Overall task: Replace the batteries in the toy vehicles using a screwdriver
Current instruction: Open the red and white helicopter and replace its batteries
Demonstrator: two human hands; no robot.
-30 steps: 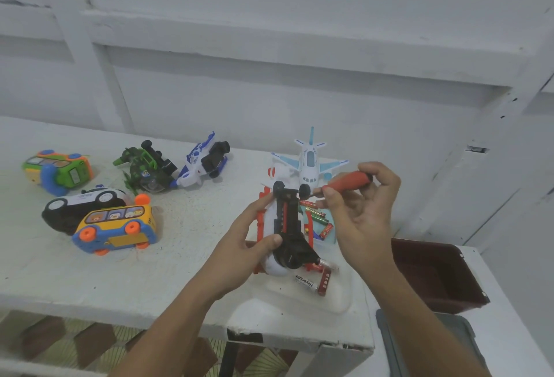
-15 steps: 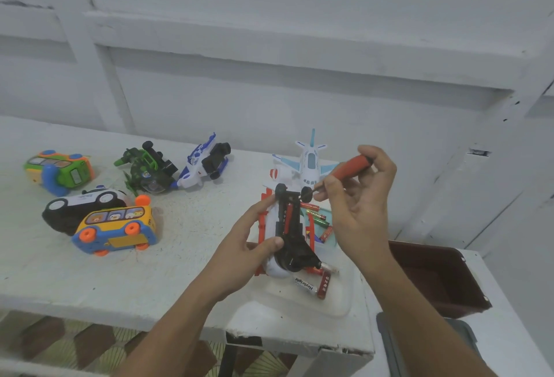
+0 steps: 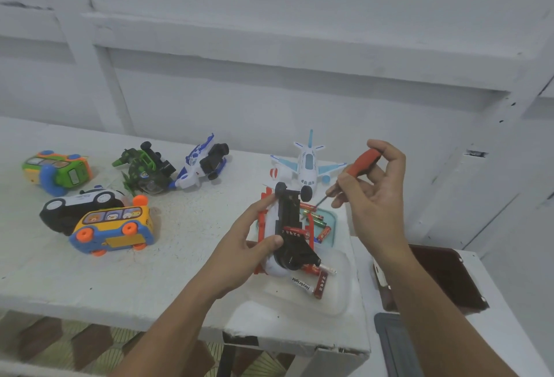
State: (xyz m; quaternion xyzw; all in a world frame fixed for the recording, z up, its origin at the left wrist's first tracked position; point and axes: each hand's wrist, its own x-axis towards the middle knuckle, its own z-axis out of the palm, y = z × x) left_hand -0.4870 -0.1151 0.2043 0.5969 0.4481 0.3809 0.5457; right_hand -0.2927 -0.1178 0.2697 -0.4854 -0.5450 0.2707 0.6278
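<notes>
**Screwdriver pulled back from the upturned toy**

Head view. Grips the upturned red-and-white toy vehicle [image 3: 289, 226] in the left hand [image 3: 254, 244], thumb curled across its black underside, just above the clear tray [image 3: 338, 295]. Pinches the orange-handled screwdriver [image 3: 364, 162] in the right hand [image 3: 374, 196], fingers curled round the handle. Has lifted the tip up and rightward, now apart from the front wheel. Shows a red battery [image 3: 295, 232] across the underside by the thumb. Probably finished with the screw for now. Looks ready for swapping cells, with loose batteries [image 3: 319, 220] just beside.

The left forearm [image 3: 177, 325] and right forearm [image 3: 431, 310] are bare along their full visible length. The left hand [image 3: 242, 244] and right hand [image 3: 374, 196] are bare as well.
</notes>
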